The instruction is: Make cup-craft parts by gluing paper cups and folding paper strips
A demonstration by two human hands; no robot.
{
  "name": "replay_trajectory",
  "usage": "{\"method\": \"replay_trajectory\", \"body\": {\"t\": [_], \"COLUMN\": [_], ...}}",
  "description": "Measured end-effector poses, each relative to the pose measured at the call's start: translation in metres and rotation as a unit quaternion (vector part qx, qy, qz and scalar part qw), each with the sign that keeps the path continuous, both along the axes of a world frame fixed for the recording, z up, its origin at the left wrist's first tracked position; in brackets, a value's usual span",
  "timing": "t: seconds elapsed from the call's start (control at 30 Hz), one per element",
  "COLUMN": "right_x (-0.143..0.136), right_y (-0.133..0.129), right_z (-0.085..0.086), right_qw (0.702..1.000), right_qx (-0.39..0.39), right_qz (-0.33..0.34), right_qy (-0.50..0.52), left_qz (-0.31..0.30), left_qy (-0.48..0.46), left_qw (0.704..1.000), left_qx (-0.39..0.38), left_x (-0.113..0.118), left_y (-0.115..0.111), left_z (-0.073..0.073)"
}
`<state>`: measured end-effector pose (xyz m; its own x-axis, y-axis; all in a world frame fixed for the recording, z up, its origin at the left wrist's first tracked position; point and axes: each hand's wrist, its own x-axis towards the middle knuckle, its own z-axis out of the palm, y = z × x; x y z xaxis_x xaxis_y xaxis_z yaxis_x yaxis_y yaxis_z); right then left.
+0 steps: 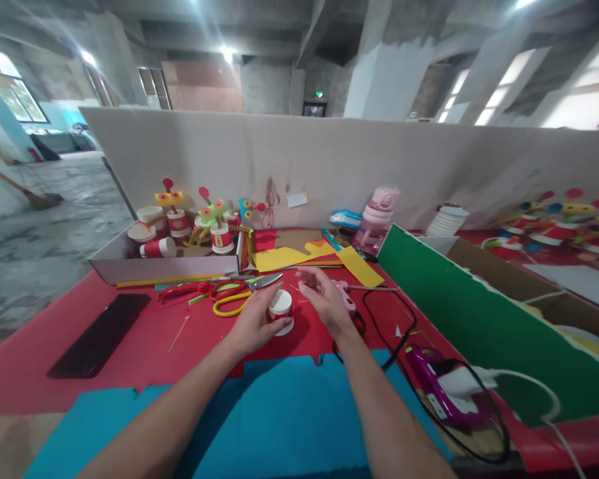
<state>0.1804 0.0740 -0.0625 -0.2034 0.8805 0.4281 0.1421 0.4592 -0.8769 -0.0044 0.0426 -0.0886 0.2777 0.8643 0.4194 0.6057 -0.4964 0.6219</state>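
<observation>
A small red and white paper cup point(280, 303) stands upside down on the red table cover. My left hand point(253, 321) is wrapped round its left side, thumb in front. Just right of the cup is my right hand point(323, 298), fingers apart and loosely bent, with nothing visible in them. Beyond that hand lies a pink glue gun point(346, 296), partly hidden by it. Yellow-handled scissors point(231, 304) lie beside my left hand, their blades pointing away to the right. Red-handled scissors point(184, 291) are further left.
A white box point(164, 269) at back left holds cups and finished paper figures. Yellow paper strips point(279, 258) lie behind my hands. A black phone point(100, 336) rests left. At right are a purple power strip point(442, 386), loose cables and a green board point(459, 319). Blue paper point(279, 412) lies in front.
</observation>
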Motion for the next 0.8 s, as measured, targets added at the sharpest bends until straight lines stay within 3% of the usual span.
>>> {"method": "replay_trajectory", "body": {"t": [0.07, 0.17, 0.23, 0.3, 0.43, 0.5, 0.67, 0.8], "right_x": [-0.007, -0.013, -0.014, -0.013, -0.014, -0.015, -0.014, -0.013], "right_y": [0.002, 0.004, 0.005, 0.005, 0.004, 0.005, 0.008, 0.009], "right_z": [-0.006, -0.012, -0.014, -0.015, -0.016, -0.017, -0.021, -0.022], "right_qw": [0.997, 0.993, 0.993, 0.993, 0.994, 0.994, 0.993, 0.994], "right_qx": [0.032, 0.055, 0.053, 0.047, 0.038, 0.036, 0.03, 0.027], "right_qz": [-0.066, -0.099, -0.101, -0.1, -0.094, -0.095, -0.103, -0.1], "right_qy": [-0.012, -0.033, -0.036, -0.038, -0.041, -0.043, -0.042, -0.041], "left_qz": [0.032, 0.075, 0.074, 0.125, 0.214, 0.246, 0.28, 0.274], "left_qy": [-0.03, -0.038, 0.047, 0.143, 0.288, 0.293, 0.323, 0.336], "left_qw": [0.999, 0.996, 0.996, 0.982, 0.933, 0.922, 0.903, 0.9], "left_qx": [0.01, 0.01, -0.002, 0.005, -0.03, -0.062, -0.049, -0.039], "left_x": [-0.002, -0.024, -0.054, -0.091, -0.157, -0.176, -0.185, -0.18], "left_y": [-0.001, -0.005, -0.01, -0.015, -0.023, -0.024, -0.018, -0.019], "left_z": [0.009, 0.036, 0.054, 0.066, 0.064, 0.058, 0.051, 0.061]}}
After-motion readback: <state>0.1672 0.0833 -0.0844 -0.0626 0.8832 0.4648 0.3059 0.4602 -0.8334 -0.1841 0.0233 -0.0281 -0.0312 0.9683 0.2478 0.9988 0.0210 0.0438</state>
